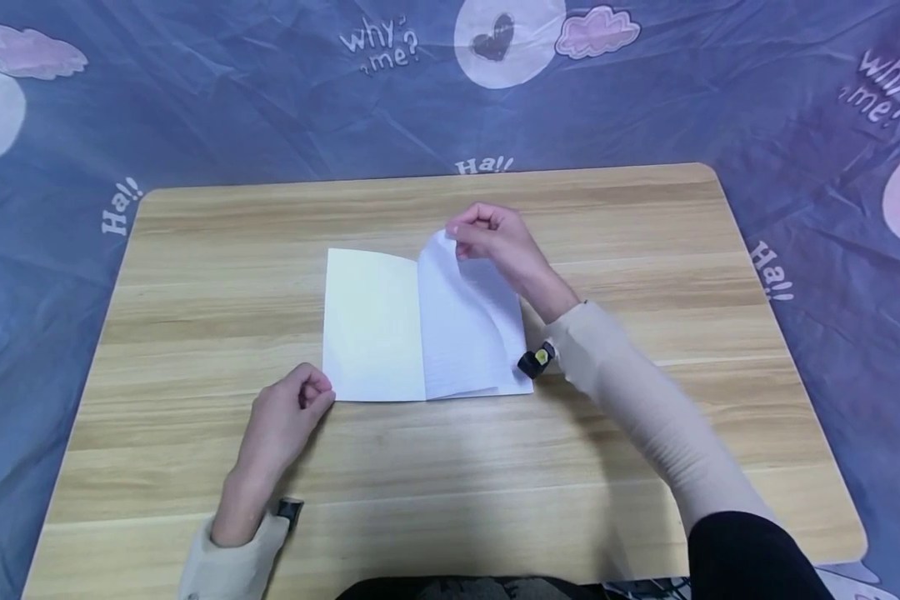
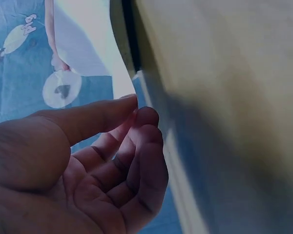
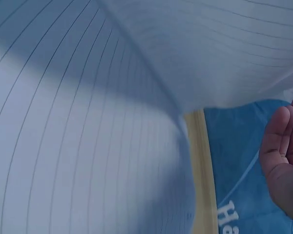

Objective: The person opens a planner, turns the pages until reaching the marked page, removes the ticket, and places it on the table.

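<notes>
An open notebook (image 1: 372, 327) lies on the wooden table, its left side plain and pale cream, its right side white with faint lines. At the lower left corner, my left hand (image 1: 285, 417) pinches the cover's edge between thumb and curled fingers; the left wrist view has thumb and fingertips meeting on that thin white edge. My right hand (image 1: 498, 242) pinches the upper part of a ruled page (image 1: 456, 329), which curves up off the sheets beneath. Up close in the right wrist view, the lined paper (image 3: 83, 136) bends upward and my right hand (image 3: 285, 156) shows at the edge.
The light wooden table (image 1: 195, 275) has rounded corners. Blue patterned cloth (image 1: 232, 92) lies beyond its far edge and both sides. A small black device (image 1: 536, 360) sits on the right wrist, another device (image 1: 290, 510) on the left.
</notes>
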A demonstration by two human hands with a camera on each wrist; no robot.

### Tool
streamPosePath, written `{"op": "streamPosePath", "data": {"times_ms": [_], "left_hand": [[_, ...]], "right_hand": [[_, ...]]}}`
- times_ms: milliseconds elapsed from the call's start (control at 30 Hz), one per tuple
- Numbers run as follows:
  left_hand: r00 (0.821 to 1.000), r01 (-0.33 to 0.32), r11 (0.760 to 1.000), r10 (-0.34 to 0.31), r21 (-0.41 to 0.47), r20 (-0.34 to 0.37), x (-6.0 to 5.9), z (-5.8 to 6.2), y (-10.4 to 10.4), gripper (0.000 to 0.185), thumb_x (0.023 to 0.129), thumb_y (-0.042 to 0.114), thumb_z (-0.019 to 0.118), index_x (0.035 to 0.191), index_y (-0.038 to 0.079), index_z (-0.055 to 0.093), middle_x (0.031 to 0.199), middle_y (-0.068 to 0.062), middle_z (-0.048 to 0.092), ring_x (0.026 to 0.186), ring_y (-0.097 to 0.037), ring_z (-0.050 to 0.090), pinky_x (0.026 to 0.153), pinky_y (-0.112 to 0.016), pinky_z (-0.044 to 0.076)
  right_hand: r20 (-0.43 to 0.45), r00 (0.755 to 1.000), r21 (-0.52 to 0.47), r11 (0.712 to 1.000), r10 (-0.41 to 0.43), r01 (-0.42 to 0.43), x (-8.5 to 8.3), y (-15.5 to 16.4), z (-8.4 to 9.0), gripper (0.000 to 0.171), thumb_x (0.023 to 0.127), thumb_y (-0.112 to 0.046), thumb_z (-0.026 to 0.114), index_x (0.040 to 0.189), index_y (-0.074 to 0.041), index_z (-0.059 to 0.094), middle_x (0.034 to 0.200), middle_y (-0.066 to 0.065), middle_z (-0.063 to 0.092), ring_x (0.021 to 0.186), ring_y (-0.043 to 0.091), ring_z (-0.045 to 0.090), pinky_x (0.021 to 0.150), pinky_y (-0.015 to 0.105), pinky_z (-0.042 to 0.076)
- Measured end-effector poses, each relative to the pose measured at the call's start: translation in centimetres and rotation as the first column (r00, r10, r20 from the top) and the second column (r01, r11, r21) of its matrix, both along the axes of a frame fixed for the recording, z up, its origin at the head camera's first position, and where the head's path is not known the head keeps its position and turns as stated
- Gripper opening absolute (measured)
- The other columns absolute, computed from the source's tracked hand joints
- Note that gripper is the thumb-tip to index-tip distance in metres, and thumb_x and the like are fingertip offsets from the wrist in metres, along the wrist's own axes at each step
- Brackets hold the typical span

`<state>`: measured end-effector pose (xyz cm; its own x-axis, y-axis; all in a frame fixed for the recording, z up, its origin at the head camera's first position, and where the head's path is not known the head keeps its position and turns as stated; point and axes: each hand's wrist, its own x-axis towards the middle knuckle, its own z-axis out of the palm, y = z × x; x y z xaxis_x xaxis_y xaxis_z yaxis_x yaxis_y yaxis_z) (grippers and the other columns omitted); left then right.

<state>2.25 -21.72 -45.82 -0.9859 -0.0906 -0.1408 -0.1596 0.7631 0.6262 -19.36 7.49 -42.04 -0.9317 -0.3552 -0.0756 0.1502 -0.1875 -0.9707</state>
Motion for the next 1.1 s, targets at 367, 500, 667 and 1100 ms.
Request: {"op": "streamPosePath", "data": {"times_ms": [367, 500, 667, 1100], "left_hand": [[0.966, 0.045, 0.994, -0.069, -0.1, -0.248, 1.3, 2.8, 0.9, 0.006, 0.089, 0.015, 0.078, 0.09, 0.014, 0.073, 0.065, 0.007, 0.054, 0.057, -0.012, 0.048, 0.054, -0.029, 0.04], [0.912, 0.053, 0.99, -0.1, -0.128, -0.397, 1.4, 4.1, 2.1, 0.008, 0.088, 0.016, 0.079, 0.091, 0.009, 0.075, 0.065, 0.007, 0.051, 0.057, -0.012, 0.046, 0.055, -0.03, 0.04], [0.697, 0.132, 0.985, -0.172, -0.111, -0.696, 0.8, 5.6, 4.9, 0.015, 0.092, 0.019, 0.073, 0.092, 0.004, 0.075, 0.07, -0.001, 0.062, 0.063, -0.019, 0.055, 0.059, -0.036, 0.047], [0.489, 0.407, 0.854, -0.504, -0.326, -0.712, -0.9, 5.5, 11.3, 0.02, 0.094, 0.014, 0.067, 0.108, 0.001, 0.074, 0.085, -0.006, 0.063, 0.078, -0.025, 0.056, 0.077, -0.037, 0.051]], "right_hand": [[0.133, 0.991, -0.158, 0.987, -0.022, 0.044, 0.0, -2.4, 0.6, 0.011, 0.094, 0.007, 0.062, 0.093, -0.001, 0.069, 0.084, 0.013, 0.068, 0.066, 0.018, 0.064, 0.064, 0.029, 0.058], [0.143, 0.989, -0.181, 0.982, -0.026, 0.052, 0.1, -2.9, 0.7, 0.013, 0.094, 0.009, 0.062, 0.092, -0.002, 0.069, 0.082, 0.012, 0.068, 0.065, 0.018, 0.064, 0.063, 0.029, 0.057], [0.139, 0.99, -0.195, 0.979, -0.031, 0.058, 0.1, -3.1, 0.7, 0.014, 0.094, 0.008, 0.062, 0.09, -0.002, 0.07, 0.08, 0.012, 0.068, 0.064, 0.018, 0.064, 0.062, 0.028, 0.057], [0.13, 0.991, -0.195, 0.979, -0.028, 0.053, 0.2, -3.0, 0.7, 0.007, 0.094, 0.006, 0.064, 0.093, 0.0, 0.068, 0.081, 0.012, 0.068, 0.067, 0.019, 0.065, 0.064, 0.028, 0.057]]}}
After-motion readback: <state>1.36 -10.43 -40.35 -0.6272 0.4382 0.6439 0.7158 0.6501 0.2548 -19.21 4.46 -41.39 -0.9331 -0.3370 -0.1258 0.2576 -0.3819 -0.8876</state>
